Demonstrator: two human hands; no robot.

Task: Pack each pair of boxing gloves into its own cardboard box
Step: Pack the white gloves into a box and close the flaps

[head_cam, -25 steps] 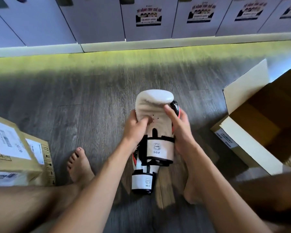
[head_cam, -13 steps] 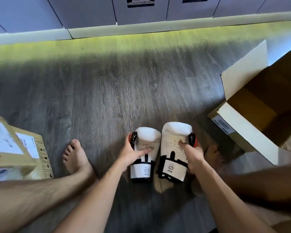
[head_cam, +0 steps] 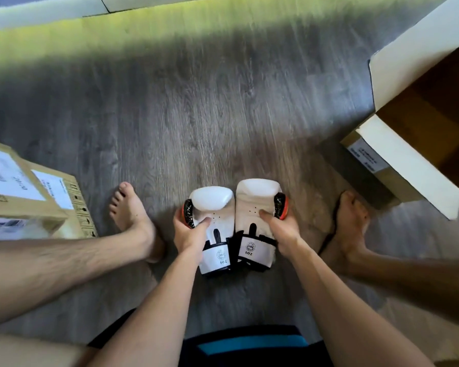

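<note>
I have one white boxing glove in each hand, the two standing side by side on the wooden floor [head_cam: 223,102] between my bare feet, cuffs toward me and touching along their inner edges. My left hand [head_cam: 188,231] is closed around the outer side of the left glove [head_cam: 214,226], thumb pressed across its palm; my right hand [head_cam: 281,231] is wrapped the same way around the right glove [head_cam: 255,221]. The open cardboard box [head_cam: 398,160] sits off to my right, flaps up, apparently empty as far as I can see into it; a closed, labelled box [head_cam: 51,205] lies to my left. Each grip is one-sided on smooth, padded leather, so if I swing both gloves across at once, one could roll out of my fingers. The near flap of the open box also stands in the path; a glove catching it could tip or shove the box.
</note>
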